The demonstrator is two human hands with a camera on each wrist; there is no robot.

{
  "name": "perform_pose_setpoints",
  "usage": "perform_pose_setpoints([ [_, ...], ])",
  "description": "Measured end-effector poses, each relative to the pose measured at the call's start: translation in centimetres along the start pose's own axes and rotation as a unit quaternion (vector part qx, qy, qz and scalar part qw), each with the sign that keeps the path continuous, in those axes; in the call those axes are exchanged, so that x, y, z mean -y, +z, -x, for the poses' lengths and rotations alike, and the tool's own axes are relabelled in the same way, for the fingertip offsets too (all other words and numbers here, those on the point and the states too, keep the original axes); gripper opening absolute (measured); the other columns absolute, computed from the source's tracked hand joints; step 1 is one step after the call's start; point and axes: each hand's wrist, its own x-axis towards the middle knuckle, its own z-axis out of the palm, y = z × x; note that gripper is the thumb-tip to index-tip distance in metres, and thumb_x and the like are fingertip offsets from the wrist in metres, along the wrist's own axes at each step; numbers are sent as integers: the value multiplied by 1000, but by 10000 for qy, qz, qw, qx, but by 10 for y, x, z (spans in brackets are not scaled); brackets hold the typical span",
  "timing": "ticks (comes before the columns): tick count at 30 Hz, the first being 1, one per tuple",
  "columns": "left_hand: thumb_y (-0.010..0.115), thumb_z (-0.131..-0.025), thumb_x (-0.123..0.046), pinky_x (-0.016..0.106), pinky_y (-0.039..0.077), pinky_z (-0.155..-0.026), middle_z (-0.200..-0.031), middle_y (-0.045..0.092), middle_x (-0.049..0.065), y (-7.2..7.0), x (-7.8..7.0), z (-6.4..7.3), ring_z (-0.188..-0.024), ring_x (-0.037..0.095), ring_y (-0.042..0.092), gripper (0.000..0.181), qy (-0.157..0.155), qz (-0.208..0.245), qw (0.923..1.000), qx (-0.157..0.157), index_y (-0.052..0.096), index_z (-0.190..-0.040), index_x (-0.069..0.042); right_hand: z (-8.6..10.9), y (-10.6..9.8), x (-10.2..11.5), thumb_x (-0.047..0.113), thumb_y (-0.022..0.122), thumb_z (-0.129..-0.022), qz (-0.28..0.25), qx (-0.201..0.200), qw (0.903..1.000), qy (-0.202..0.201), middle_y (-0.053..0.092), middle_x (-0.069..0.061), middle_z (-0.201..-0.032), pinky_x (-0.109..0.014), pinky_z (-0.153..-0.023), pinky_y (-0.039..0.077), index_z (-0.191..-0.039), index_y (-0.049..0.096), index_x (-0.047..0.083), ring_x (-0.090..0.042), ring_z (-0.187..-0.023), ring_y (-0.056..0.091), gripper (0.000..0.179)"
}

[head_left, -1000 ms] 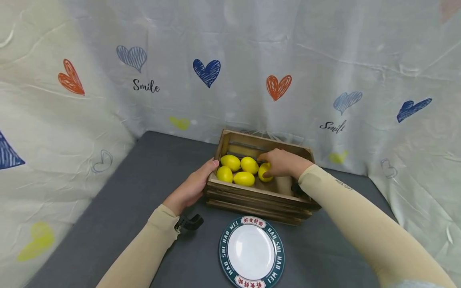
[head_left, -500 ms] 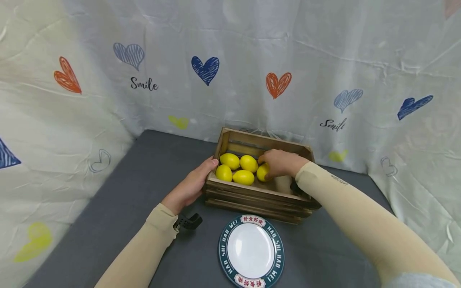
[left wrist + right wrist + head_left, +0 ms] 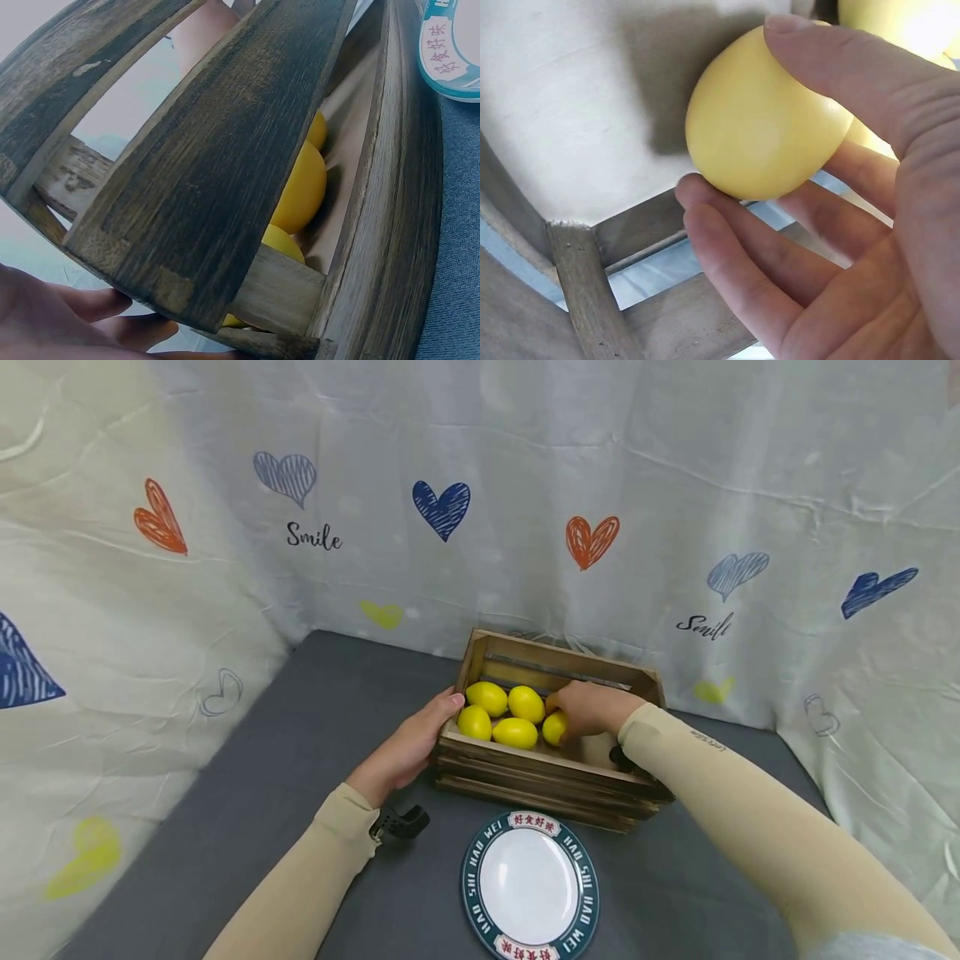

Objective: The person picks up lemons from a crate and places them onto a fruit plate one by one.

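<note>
A brown wooden slatted crate (image 3: 551,777) holds several yellow lemons (image 3: 515,733) on its left side. My left hand (image 3: 408,742) holds the crate's left end, its thumb at the rim; in the left wrist view the fingers (image 3: 142,330) lie against the end slats. Inside the crate, my right hand (image 3: 596,708) grips the rightmost lemon (image 3: 757,120). The right wrist view shows its thumb over one side of that lemon and the fingertips curled on the other. The hand covers part of this lemon in the head view.
A round white plate with a dark green lettered rim (image 3: 474,885) lies on the grey tabletop (image 3: 360,685), close in front of the crate. A pale cloth with printed hearts (image 3: 442,510) hangs behind and at both sides.
My right hand has settled lower around the rightmost lemon, covering more of it. The left hand stays on the crate's end. The head view has shifted slightly.
</note>
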Motion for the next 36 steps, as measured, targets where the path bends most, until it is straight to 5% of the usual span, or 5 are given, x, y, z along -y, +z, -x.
perform_pose_setpoints([
  [10, 42, -110, -67, 72, 21, -130, -185, 0, 5, 0, 0, 0, -169, 39, 11, 88, -19, -98, 9999, -72, 2, -176, -26, 28, -17, 0, 29, 89, -91, 108, -374, 9992, 100, 76, -7, -123, -43, -98, 60, -136, 72, 12, -22, -100, 67, 52],
  [21, 40, -110, -69, 73, 21, -129, -184, -3, 6, -1, -1, -1, -169, 42, 9, 89, -103, -201, 9997, -19, 0, -177, -25, 100, -40, 2, 28, 90, -90, -383, -1199, 9920, 92, 74, -4, -123, -46, -95, 58, -131, 73, 17, -25, -103, 64, 45],
  [28, 39, -110, -68, 72, 23, -129, -184, -2, 6, -3, -1, -3, -168, 41, 12, 87, -78, -140, 9999, 22, 1, -177, -27, 143, -38, 13, 27, 90, -89, -369, -1710, 9846, 64, 73, -3, -125, -45, -94, 59, -134, 71, 18, -25, -103, 64, 50],
  [36, 37, -110, -69, 73, 22, -129, -184, -6, 7, 1, -2, -4, -168, 43, 11, 90, -63, -167, 9998, 96, -3, -176, -23, 181, -25, 37, 25, 91, -89, -414, -1733, 9840, 15, 71, -3, -135, -45, -95, 62, -137, 70, 21, -23, -102, 67, 53],
])
